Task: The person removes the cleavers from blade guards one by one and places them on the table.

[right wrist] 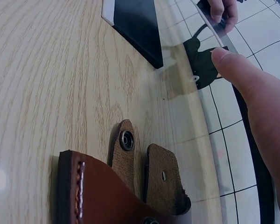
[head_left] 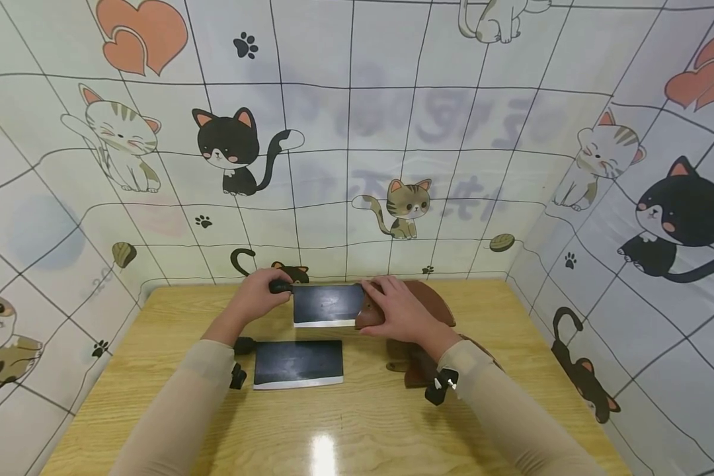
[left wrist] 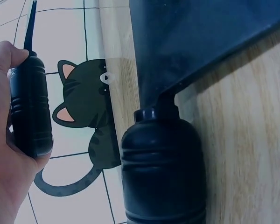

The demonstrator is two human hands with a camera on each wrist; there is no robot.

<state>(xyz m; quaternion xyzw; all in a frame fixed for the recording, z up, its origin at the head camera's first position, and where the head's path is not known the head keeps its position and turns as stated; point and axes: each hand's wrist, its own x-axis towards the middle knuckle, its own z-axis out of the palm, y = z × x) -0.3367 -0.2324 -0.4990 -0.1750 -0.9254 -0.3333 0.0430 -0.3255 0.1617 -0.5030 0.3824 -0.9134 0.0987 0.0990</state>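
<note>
My left hand (head_left: 258,294) grips the black handle (left wrist: 31,102) of a cleaver (head_left: 327,305), raised over the back of the table with its pale edge downward. At the blade's far end, my right hand (head_left: 407,314) holds a brown leather sheath (head_left: 434,301). Part of the blade's end is hidden behind leather and fingers, so how far it goes in is unclear. A second cleaver (head_left: 299,362) lies nearer on the table, its black handle to the left. Below my right wrist lies another brown sheath (head_left: 418,371), with a snap strap (right wrist: 126,142).
The wooden table (head_left: 357,423) carries the things. A cat-printed sheet (head_left: 345,152) forms walls behind it and along both sides. Wrist cameras (head_left: 439,387) sit on both forearms, the right one just above the lying sheath.
</note>
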